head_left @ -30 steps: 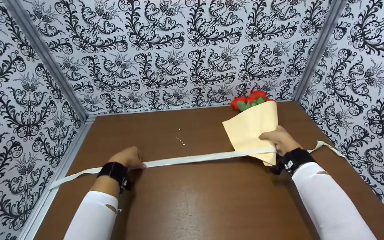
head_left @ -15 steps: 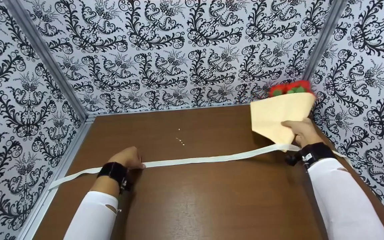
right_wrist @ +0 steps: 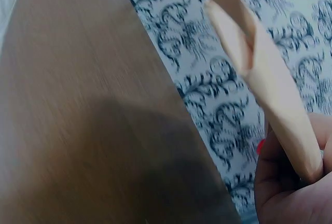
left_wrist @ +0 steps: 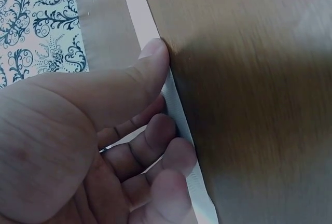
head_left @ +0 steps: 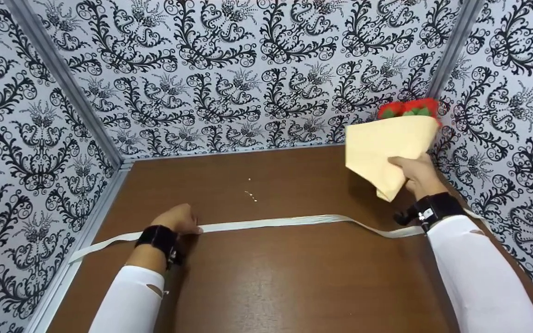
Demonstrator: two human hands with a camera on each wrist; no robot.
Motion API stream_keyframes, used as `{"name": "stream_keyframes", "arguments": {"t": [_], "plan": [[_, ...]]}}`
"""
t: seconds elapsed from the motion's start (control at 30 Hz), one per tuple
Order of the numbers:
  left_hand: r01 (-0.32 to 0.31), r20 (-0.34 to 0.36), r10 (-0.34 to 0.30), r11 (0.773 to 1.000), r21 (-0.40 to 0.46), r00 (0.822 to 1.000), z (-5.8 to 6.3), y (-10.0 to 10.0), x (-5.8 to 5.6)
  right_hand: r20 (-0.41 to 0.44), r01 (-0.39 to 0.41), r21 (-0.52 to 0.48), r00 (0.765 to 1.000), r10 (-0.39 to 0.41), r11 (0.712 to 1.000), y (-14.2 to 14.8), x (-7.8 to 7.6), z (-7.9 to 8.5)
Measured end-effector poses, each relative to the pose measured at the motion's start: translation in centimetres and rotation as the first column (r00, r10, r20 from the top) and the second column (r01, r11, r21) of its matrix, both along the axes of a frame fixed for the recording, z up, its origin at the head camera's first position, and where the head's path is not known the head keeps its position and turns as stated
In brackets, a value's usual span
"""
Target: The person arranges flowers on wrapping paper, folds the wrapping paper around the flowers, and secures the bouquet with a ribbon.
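My right hand (head_left: 418, 175) grips a bouquet of red flowers (head_left: 414, 107) with green leaves, wrapped in cream paper (head_left: 382, 145), thumb across the front. The bouquet is lifted at the table's back right, its flowers against the wall. In the right wrist view the folded paper end (right_wrist: 280, 97) points away from that hand. A white ribbon (head_left: 266, 222) stretches across the table. My left hand (head_left: 178, 219) pinches it at the left; the left wrist view has the thumb over the ribbon (left_wrist: 139, 11) and the curled fingers along it. Part of the ribbon passes behind my right wrist.
The brown table (head_left: 266, 277) is enclosed by patterned black-and-white walls (head_left: 229, 83) at the back and sides. A grey metal frame (head_left: 70, 83) runs along the corners. Small pale specks (head_left: 251, 195) lie near the middle of the table.
My right hand has carried the bouquet to the right and up, off the ribbon. The ribbon's right part has dropped from the bouquet to the table. The left hand has not moved.
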State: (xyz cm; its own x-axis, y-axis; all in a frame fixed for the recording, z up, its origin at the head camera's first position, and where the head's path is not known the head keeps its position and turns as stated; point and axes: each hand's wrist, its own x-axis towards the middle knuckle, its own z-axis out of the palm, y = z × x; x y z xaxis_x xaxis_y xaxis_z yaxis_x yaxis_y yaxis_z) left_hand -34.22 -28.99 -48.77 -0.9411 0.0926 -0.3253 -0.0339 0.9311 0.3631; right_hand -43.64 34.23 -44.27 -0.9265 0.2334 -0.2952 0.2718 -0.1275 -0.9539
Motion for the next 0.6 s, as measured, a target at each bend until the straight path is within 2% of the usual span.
{"name": "stream_keyframes", "arguments": {"t": [0.17,0.27,0.5,0.6], "plan": [[0.008,-0.005,-0.008,1.000,-0.008,1.000,0.1,0.1,0.0,0.031,-0.162,0.124,0.987,0.159,0.979,-3.6,1.8,-1.0],[0.013,-0.018,-0.013,1.000,-0.001,1.000,0.1,0.1,0.1,0.024,-0.226,0.141,0.974,0.225,0.964,-6.4,2.7,-2.0],[-0.013,-0.052,0.015,0.999,0.037,0.999,0.5,0.5,-0.1,-0.029,-0.269,0.116,0.961,0.273,0.956,-12.7,3.9,-4.1],[-0.003,-0.138,0.009,0.999,0.044,0.990,1.0,1.5,-0.6,-0.044,-0.261,0.113,0.963,0.267,0.959,-14.7,4.4,-4.7]]}}
